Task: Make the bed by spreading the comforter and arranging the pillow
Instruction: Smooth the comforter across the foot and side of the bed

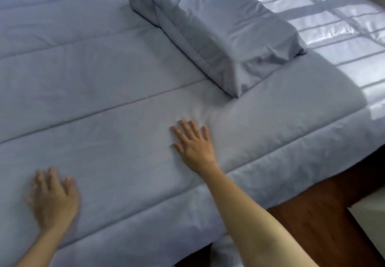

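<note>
A pale blue comforter (100, 91) lies spread flat over the bed, with long stitched seams running across it. A pillow (216, 33) in the same blue cloth rests on top of it, at an angle, toward the upper right. My right hand (194, 143) presses flat on the comforter below the pillow, fingers straight and spread; small creases fan out from its fingertips. My left hand (53, 200) rests palm down on the comforter at the lower left, blurred, fingers slightly bent and holding nothing.
Bright striped sunlight falls on the quilted bed surface (341, 23) at the upper right, beyond the comforter's edge. The comforter's near border (291, 162) hangs over the bed's side. Dark wooden bed frame (325, 221) shows at the lower right, with a pale floor patch (370, 214) beside it.
</note>
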Motion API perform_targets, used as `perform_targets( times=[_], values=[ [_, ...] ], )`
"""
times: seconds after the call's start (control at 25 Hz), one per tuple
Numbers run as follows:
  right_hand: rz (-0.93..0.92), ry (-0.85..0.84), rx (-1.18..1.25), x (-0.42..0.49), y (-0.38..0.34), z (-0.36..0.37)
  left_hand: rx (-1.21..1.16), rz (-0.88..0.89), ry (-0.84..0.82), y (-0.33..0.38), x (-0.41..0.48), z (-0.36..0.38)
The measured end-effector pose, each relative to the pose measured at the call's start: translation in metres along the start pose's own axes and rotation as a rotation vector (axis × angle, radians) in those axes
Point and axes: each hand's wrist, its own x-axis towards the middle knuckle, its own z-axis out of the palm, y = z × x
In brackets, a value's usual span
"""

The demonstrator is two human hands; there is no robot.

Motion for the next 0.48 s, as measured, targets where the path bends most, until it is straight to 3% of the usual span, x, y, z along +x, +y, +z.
perform_targets(
  times=[0.16, 0.28, 0.4, 0.48],
  values=[
    [0.324, 0.064, -0.077, -0.051, 0.206, -0.064, -0.027, 0.323, -0.003, 0.201, -0.042, 0.054],
    [0.517, 0.014, -0.041, -0.102, 0.33, -0.099, 0.006, 0.57, -0.052, 0.331, -0.096, 0.093],
    [0.727, -0.027, 0.036, -0.131, 0.394, -0.121, 0.069, 0.865, -0.076, 0.424, -0.144, 0.118],
    [0.963, 0.048, 0.151, -0.128, 0.402, -0.131, 0.116, 1.001, -0.104, 0.448, -0.157, 0.124]
  ],
)
